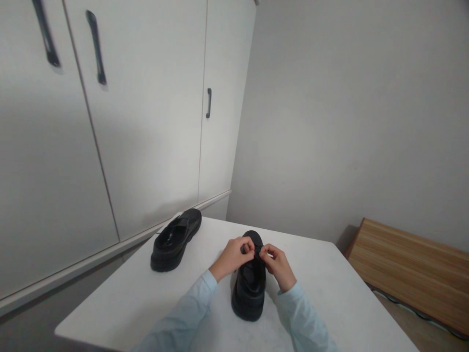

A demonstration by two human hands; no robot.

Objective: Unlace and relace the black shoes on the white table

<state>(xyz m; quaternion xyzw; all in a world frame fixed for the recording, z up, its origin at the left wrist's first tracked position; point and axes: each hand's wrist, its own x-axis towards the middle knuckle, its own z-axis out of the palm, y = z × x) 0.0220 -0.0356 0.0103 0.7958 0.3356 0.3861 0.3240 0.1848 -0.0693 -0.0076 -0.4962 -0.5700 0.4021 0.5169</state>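
Note:
A black shoe (249, 293) stands on the white table (146, 303), its toe pointing away from me. Over the front of its opening, my left hand (238, 253) pinches thumb and forefinger together from the left side. My right hand (274, 261) does the same from the right, close to the left fingertips. Whatever lies between the fingers of either hand is too small and dark to make out. A second black shoe (172, 247) rests on the table at the far left, untouched, with its toe towards the back.
White cabinet doors (146, 122) with dark handles rise behind the table on the left. A grey wall (330, 122) stands at the back. Beyond the table's right edge is a piece of furniture with a wood-grain top (406, 269).

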